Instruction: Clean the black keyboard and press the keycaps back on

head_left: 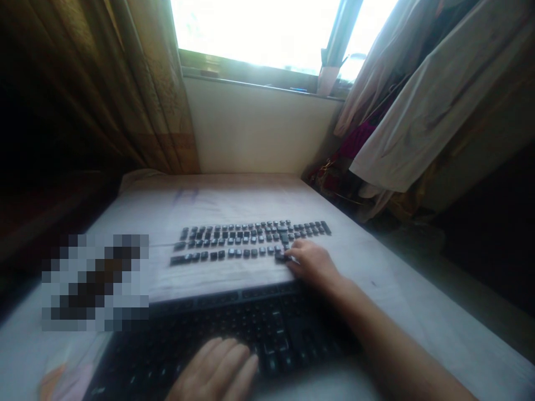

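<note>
Several loose black keycaps (pixel 246 239) lie in rows on the white cloth. At the right end of the nearest row, my right hand (pixel 312 262) has its fingertips closed on a wide dark keycap (pixel 281 257), which appears to rest on the cloth. Closer to me is a black keyboard (pixel 188 328) with many of its keys off; its front row still carries some keycaps. My left hand (pixel 217 367) lies over the keyboard's near edge, fingers extended side by side, with nothing visible in it. Blur hides fine detail around both hands.
The cloth-covered surface (pixel 234 197) runs back to the wall below a window. A pixelated patch (pixel 96 281) covers something dark on the left. Orange and pink shapes (pixel 67 381) show at the lower left. Clothes (pixel 401 122) hang on the right, a curtain (pixel 154 94) on the left.
</note>
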Motion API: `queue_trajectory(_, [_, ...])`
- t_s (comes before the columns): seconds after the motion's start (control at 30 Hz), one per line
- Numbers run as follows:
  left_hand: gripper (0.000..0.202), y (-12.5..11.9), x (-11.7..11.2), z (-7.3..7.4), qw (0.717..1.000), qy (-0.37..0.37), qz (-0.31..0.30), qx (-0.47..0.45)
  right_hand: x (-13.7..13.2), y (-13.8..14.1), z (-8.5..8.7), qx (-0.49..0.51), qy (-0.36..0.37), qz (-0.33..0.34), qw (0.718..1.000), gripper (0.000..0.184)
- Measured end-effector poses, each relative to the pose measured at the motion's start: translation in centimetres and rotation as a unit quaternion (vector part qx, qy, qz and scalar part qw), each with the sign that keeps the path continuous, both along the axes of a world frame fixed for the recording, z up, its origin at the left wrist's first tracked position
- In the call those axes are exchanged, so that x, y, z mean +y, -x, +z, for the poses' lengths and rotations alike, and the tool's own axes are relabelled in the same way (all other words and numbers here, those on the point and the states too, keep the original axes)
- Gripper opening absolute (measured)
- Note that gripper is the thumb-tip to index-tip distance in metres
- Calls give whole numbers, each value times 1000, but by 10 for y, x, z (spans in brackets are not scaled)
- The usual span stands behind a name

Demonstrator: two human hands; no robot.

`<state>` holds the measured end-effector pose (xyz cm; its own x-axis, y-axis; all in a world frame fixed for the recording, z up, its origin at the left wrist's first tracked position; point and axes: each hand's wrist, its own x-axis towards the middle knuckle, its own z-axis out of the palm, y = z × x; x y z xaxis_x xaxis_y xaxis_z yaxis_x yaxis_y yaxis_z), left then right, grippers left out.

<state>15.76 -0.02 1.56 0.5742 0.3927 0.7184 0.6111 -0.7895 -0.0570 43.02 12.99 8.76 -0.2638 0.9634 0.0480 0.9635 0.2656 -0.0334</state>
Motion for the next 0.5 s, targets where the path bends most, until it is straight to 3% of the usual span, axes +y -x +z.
queue_trajectory(0.17, [34,1,-4,-3,1000,18,5,13,6,-3,-5,11,19,-6,1000,21])
queue_trajectory(0.5, [33,4,-8,7,997,64,-1,38,-2,-2,-6,40,46,12,998,17])
